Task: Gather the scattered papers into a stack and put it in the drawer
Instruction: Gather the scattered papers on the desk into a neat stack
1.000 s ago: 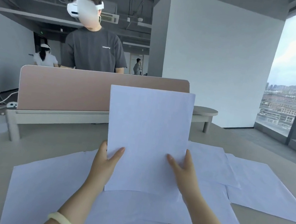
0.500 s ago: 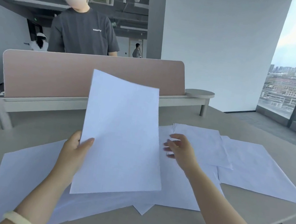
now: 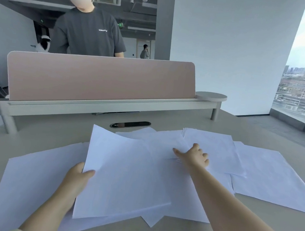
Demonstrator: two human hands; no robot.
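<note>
Left hand [image 3: 75,181] pinches held sheets [image 3: 124,176] at near-left edge, thumb on top; sheets tilted up off surface [image 3: 48,135]. Right hand [image 3: 194,157] stretched forward, fingers [image 3: 204,156] spread loose, resting on small pile [image 3: 216,147], gripping nothing. Pile lies ahead and right of held sheets, long axis running away from me; right hand far nearer. My read: next move drags pile back toward left hand. Loose sheet at right [image 3: 273,178], another at left [image 3: 33,182]. Can't make out drawer.
</note>
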